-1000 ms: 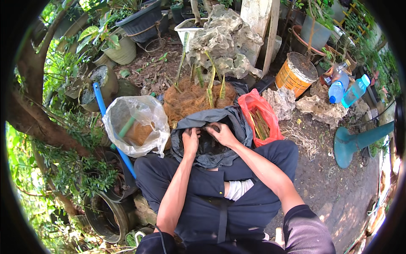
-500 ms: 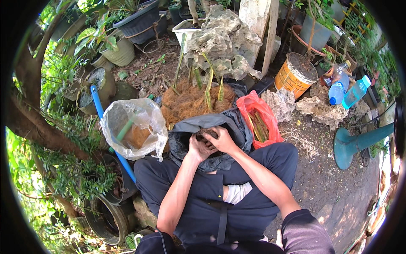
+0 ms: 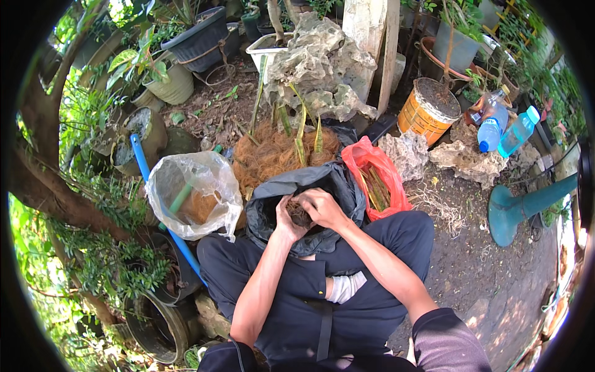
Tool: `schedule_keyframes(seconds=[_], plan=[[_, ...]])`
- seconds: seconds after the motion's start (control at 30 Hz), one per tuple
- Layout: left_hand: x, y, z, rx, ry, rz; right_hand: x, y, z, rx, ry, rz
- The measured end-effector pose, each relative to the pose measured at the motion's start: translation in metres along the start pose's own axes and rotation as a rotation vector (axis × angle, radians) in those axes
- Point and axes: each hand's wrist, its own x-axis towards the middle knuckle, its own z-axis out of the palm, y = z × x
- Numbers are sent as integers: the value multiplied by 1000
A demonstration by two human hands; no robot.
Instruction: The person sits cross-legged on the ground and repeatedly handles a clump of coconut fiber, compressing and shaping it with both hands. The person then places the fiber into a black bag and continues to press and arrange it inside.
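Note:
A dark brown clump [image 3: 300, 216] of soil or fibre is held between my two hands over the mouth of a black plastic bag [image 3: 273, 191]. My left hand [image 3: 286, 221] cups the clump from the left and below. Curled over its top and right side are the fingers of my right hand [image 3: 323, 209]. The bag stands open in front of my crossed legs; its inside is dark. Just beyond it lies a heap of brown coconut fibre [image 3: 254, 158], with several long green leaf cuttings [image 3: 302, 136] standing up in it.
On the left an open clear plastic bag [image 3: 214, 170] holds some fibre, near a blue pole [image 3: 141, 158]. To the right are a red plastic bag [image 3: 396, 186] with leaf pieces, rough rocks [image 3: 406, 155], an orange bucket [image 3: 424, 118], bottles [image 3: 519, 132] and a green stand [image 3: 505, 217].
The clump has turned between my hands, and more of it shows. My right hand has shifted across its top, and my left fingers have closed up around its side.

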Motion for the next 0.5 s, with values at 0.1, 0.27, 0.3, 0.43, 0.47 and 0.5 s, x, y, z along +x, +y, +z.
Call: schedule_keyframes(seconds=[0.1,0.27,0.3,0.43,0.47,0.5], plan=[[-6,1,0,35,-56,-37,11,-8,-2,152,178,192],[-15,-2,14,65,-69,-78,10,10,-2,221,192,337],[-15,-2,15,81,-72,-74,10,11,-1,215,183,307],[-4,-4,1,124,-57,-34,13,-9,-11,-13,144,318],[2,-5,-4,134,-50,-22,12,-8,-9,48,165,331],[8,-6,-9,104,-56,-15,10,-6,-7,110,186,344]])
